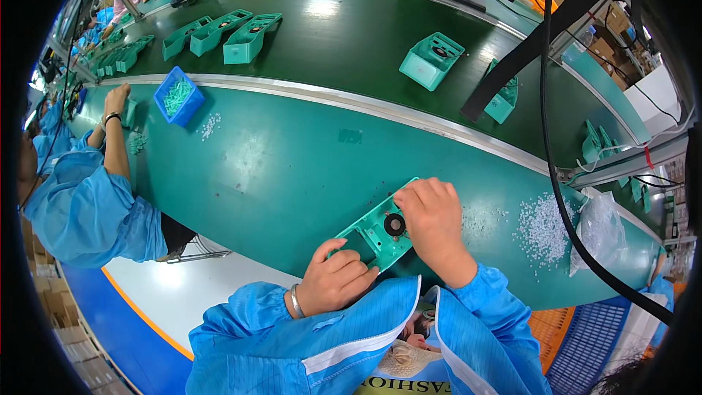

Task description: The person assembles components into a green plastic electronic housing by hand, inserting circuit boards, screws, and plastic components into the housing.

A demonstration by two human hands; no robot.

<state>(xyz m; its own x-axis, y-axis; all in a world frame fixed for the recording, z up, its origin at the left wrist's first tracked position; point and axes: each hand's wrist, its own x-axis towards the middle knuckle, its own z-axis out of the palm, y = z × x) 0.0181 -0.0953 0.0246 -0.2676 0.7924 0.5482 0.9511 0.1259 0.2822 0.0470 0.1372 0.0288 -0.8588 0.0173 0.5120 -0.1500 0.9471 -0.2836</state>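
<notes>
A green plastic housing [373, 234] lies slantwise on the green worktable in front of me, its hollow side up. A round black speaker [395, 224] is set inside it. My left hand [335, 279] is closed around the housing's near left end, thumb on the rim. My right hand [434, 223] is closed too, its bent fingertips pressed together over the far right corner. Whatever those fingers pinch, if anything, is hidden under them. A heap of small white plastic pieces [542, 230] lies to the right, beside a clear plastic bag [601, 228].
Beyond a metal rail, a dark green belt [329, 44] carries more housings [433, 60]. A blue bin [179, 97] of pale green pieces stands at the far left, near a co-worker in blue [95, 205]. A black cable [556, 175] hangs down at the right.
</notes>
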